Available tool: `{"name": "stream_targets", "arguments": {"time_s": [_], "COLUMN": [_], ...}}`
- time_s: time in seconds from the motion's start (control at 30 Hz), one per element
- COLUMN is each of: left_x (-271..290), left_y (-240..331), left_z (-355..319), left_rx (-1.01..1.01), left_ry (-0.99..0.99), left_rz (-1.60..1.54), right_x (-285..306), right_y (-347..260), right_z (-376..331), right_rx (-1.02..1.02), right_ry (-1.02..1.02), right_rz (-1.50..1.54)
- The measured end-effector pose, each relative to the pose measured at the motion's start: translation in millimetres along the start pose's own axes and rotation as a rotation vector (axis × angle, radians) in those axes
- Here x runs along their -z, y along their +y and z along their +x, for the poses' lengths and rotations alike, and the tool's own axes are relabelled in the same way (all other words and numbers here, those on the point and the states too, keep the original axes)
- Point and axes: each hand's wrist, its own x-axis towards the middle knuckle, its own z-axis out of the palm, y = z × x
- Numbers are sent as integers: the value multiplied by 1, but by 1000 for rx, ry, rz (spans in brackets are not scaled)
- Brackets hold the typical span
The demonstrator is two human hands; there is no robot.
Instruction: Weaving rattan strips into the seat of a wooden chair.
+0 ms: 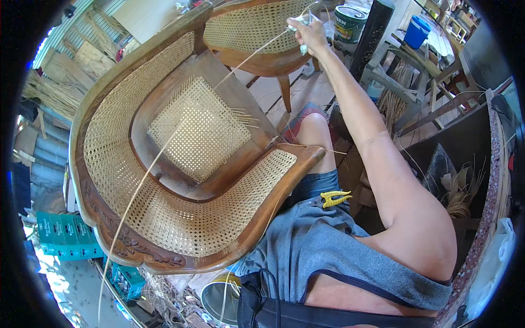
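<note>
Grey shirt [311, 235] beside a caned wooden chair [229, 172].
Beyond the chair's front edge, the right hand [309, 34] pinches a pale cane strand [262, 48] stretched from the woven seat panel [202, 131]; the left hand is out of view, its state untellable. Yellow-handled pliers [334, 199] lie on the shirt.

The chair's outer frame [310, 159] is brown wood with a smooth, glossy finish, while its carved rail [127, 244] looks rough with relief. The seat frame [240, 94] is duller, nearly matt wood with greyish wear. Both the seat panel [191, 134] and the back panel [112, 142] are woven cane, holed and textured, and the loose strand [133, 192] looks like smooth, pale cane. The clippers [334, 199] have shiny yellow, plastic-looking handles. The shirt [322, 235] is soft, matt grey cloth; the cooler [416, 34] seems smooth blue plastic.
</note>
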Motion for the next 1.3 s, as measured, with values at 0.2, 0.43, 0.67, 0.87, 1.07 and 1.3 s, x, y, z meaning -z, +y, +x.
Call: {"name": "stream_targets", "arguments": {"time_s": [0.2, 0.43, 0.67, 0.87, 1.07, 1.3], "left_x": [-19, 172, 222, 178, 124, 153], "left_y": [-26, 447, 587, 528, 353, 344], "left_z": [5, -79, -120, -138, -105, -125], "left_rx": [-141, -580, -756, -808, -503, -154], "left_ry": [-270, -510, -815, -1005, -1056, -1236], "left_rz": [-40, -1482, -1801, -1597, -1130, -1356], "right_x": [7, -115, -121, -83, 15, -39], "right_y": [-25, -93, -95, 11, 134, 200], "right_z": [-35, -212, -230, -155, -51, -150], "right_rx": [-87, -282, -311, -56, 87, 88], "right_ry": [44, -424, -481, -158, 53, -1136], "right_rz": [-74, 499, 448, -331, -848, -1099]}}
